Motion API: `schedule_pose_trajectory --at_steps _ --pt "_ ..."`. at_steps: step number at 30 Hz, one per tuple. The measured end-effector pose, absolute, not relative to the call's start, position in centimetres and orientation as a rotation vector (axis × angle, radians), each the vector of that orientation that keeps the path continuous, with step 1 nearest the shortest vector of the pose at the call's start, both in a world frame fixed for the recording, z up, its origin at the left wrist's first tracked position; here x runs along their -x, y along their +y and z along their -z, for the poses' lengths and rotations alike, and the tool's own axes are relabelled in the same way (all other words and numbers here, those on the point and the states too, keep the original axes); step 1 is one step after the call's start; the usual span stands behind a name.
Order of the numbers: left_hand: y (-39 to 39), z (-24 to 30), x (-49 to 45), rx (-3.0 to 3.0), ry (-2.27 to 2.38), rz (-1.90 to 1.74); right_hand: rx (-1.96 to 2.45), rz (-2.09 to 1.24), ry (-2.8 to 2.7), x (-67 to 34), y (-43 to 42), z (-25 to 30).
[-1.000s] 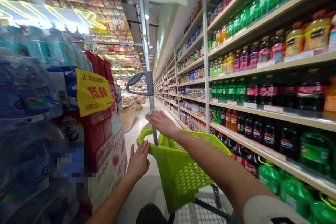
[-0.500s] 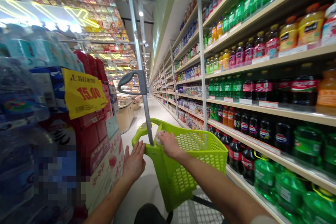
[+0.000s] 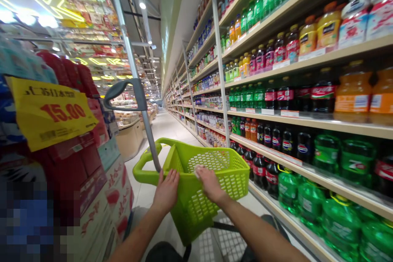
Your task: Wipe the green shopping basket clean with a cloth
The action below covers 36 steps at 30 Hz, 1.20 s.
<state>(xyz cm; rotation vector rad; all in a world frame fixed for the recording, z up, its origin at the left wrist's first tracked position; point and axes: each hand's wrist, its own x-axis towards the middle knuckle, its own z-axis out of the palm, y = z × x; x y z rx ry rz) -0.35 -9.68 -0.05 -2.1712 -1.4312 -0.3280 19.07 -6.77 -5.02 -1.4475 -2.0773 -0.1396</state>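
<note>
Head cam: lime-green shopping cart basket point(image 3: 192, 208) sits front and center in a store aisle, directly ahead of the person, near side wall facing the camera. Left hand point(image 3: 167, 191) rests on its near rim, fingers extended and lying over the edge; no clench visible. Right hand point(image 3: 211, 184) is on the same rim, farther right, fingers closed on a small white wad point(image 3: 200, 169), pressed at the rim by the mesh. Can't tell if the wad is tissue or cloth.

Gray pole point(image 3: 150, 141) rises from the cart just left of the left hand, leaning left toward the top. Gray loop handle point(image 3: 141, 95) is fixed partway up it, above both hands.

Right side: drink shelving point(image 3: 310, 120). Pepsi bottles point(image 3: 287, 141) on a lower shelf, big green bottles point(image 3: 308, 200) below those.

Left side: stacked red cartons point(image 3: 87, 163), yellow price sign point(image 3: 55, 114) reading 15.00 in front. Bottom-left corner is pixelated, unreadable.
</note>
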Motion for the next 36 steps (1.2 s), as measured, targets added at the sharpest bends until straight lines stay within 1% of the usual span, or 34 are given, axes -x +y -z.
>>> schedule_pose_trajectory --at_steps 2,4,6,9,11,13,16,18,20,22,24,29,31,33,36 --pt "-9.9 0.1 0.2 2.161 -1.462 0.313 1.28 0.201 -2.178 -17.5 -6.7 5.0" --pt "-10.2 0.1 0.3 2.16 -1.458 0.299 1.315 0.238 -2.2 -19.1 -6.5 5.4" --pt "-10.4 0.1 0.5 2.166 -1.454 0.285 1.535 0.217 -2.136 -23.5 -6.3 6.2" --pt "-10.4 0.3 0.3 2.143 -1.472 0.29 1.933 0.165 -1.86 -30.5 -6.2 7.1" --pt "-10.2 0.6 -0.2 2.125 -1.472 0.292 2.065 0.134 -1.683 -32.3 -6.1 7.4" --pt "-10.0 1.0 -1.0 2.134 -1.448 0.282 2.037 0.093 -1.661 -31.5 -6.1 7.6" --pt "-9.8 1.6 -1.8 2.152 -1.419 0.264 1.769 0.083 -1.892 -28.9 -6.1 8.3" --pt "-9.8 1.9 -2.0 2.142 -1.42 0.265 1.669 0.11 -1.999 -29.0 -6.0 8.7" --pt "-9.8 2.0 -1.9 2.148 -1.417 0.267 1.785 0.139 -1.923 -31.1 -6.0 9.1" --pt "-9.9 2.0 -1.9 2.165 -1.418 0.263 1.992 0.151 -1.703 -34.0 -6.1 9.6" --pt "-9.9 2.0 -2.0 2.162 -1.429 0.262 2.088 0.162 -1.543 -35.9 -6.3 10.7" --pt "-9.9 2.2 -2.2 2.127 -1.442 0.254 1.951 0.12 -1.673 -34.1 -7.9 16.7" --pt "-9.9 2.3 -2.1 2.143 -1.45 0.243 1.912 0.088 -1.703 -33.0 -8.4 17.7" --pt "-10.0 2.4 -2.0 2.166 -1.46 0.24 1.852 0.164 -1.675 -32.8 -8.4 16.5" --pt "-10.0 2.6 -2.1 2.171 -1.482 0.26 1.742 0.369 -1.594 -33.4 -7.5 12.2"
